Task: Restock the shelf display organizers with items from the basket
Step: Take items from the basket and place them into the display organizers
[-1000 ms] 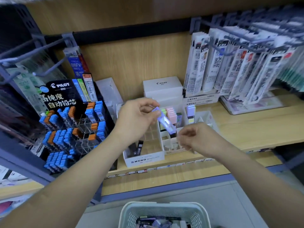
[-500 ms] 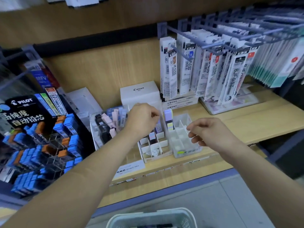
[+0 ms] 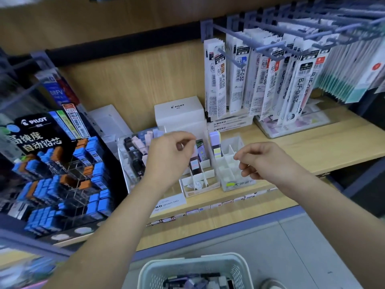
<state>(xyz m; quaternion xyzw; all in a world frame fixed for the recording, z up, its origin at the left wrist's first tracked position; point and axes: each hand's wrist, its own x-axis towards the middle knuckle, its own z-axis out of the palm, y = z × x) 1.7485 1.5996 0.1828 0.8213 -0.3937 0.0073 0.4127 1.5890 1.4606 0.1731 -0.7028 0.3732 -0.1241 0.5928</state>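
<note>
The left hand (image 3: 168, 155) curls above the white organizer (image 3: 205, 176); whether it pinches anything is unclear; the right hand (image 3: 262, 161) hangs loosely curled, empty; many slots (image 3: 228, 174) stand bare, the basket (image 3: 187, 265) holds items (image 3: 195, 281); much likely remains.

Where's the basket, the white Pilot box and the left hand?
basket (image 3: 187, 262): head view, on its far rim.
white Pilot box (image 3: 179, 111): head view, on its top face.
left hand (image 3: 166, 157): head view, on its back.
</note>
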